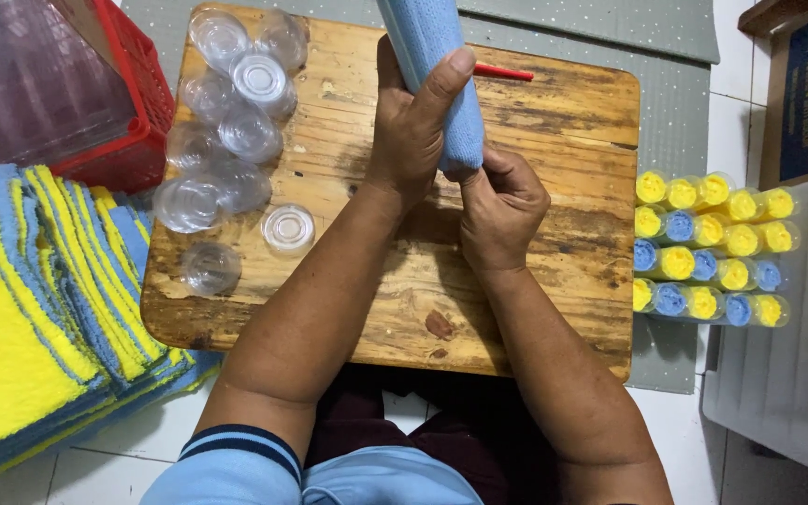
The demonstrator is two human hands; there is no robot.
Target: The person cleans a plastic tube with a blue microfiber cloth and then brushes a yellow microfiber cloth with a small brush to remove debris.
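Observation:
A tightly rolled blue cloth [441,65] stands upright over the wooden board [572,187]. My left hand [413,126] wraps around the roll's middle, thumb pressed on its front. My right hand [502,210] pinches the roll's lower end just above the board. Several clear plastic lids and cups [231,131] lie scattered on the board's left part, apart from both hands.
A stack of yellow and blue cloths [39,299] lies at the left. A red basket [133,103] stands at the back left. Clear tubes packed with rolled yellow and blue cloths [708,248] lie at the right. A red stick [507,72] rests behind the roll.

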